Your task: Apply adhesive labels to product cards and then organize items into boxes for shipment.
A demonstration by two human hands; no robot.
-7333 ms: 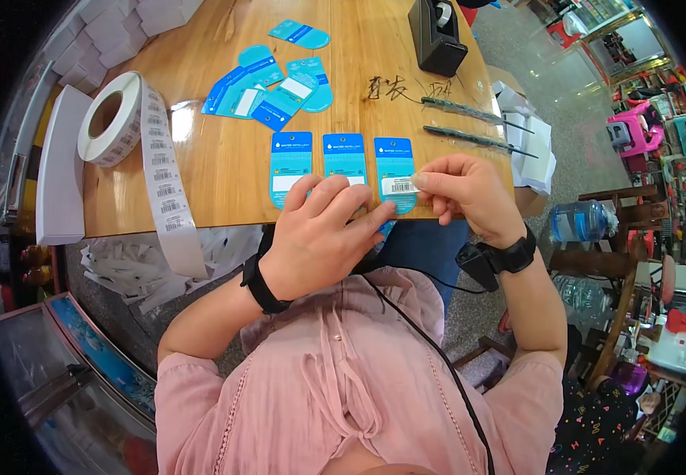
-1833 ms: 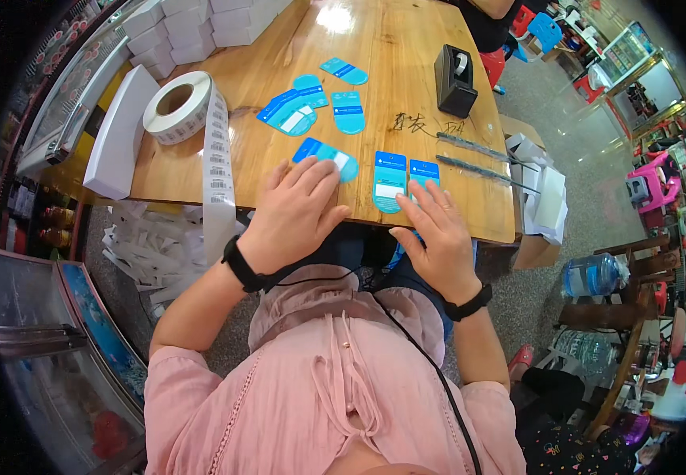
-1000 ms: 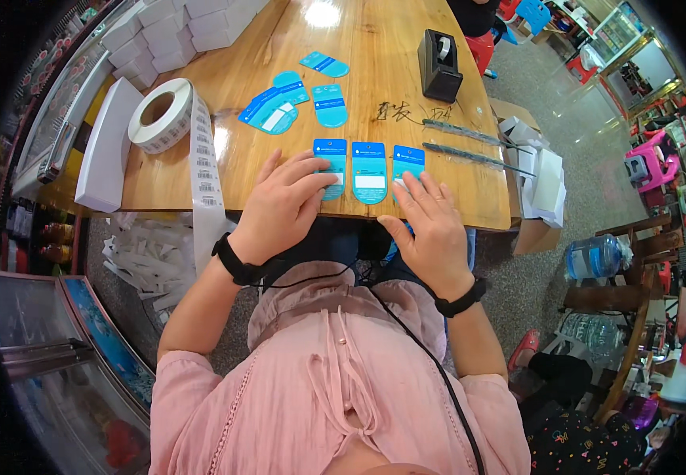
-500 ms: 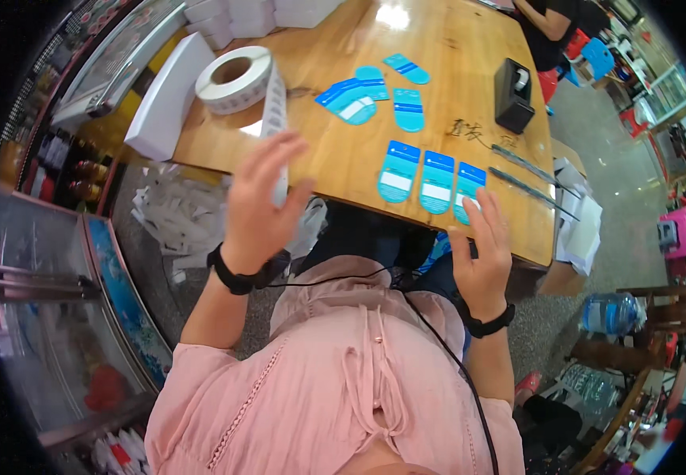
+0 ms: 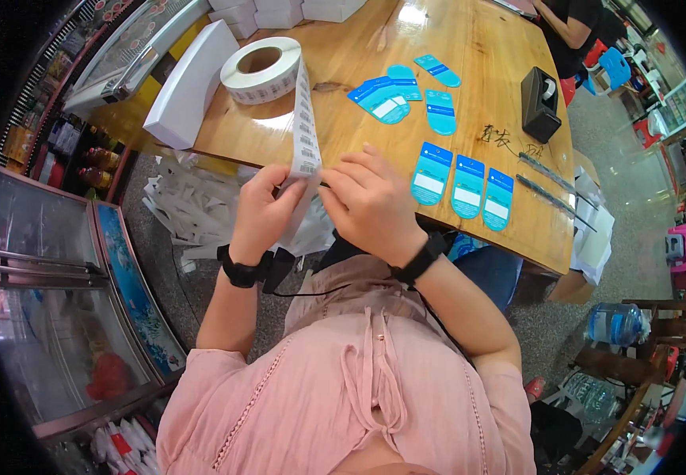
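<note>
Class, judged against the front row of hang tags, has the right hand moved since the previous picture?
Yes: the right hand has moved left, from the rightmost hang tag to beside the barcode label strip.

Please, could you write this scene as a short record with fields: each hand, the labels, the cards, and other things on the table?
Left hand: holds label strip
Right hand: fingertips beside the strip; contact unclear
Roll: on table, strip leading toward both hands
Front cards: three in a row, each with a white patch
Back cards: loose group, some overlapping
Tape dispenser: black, right of the back cards
</note>
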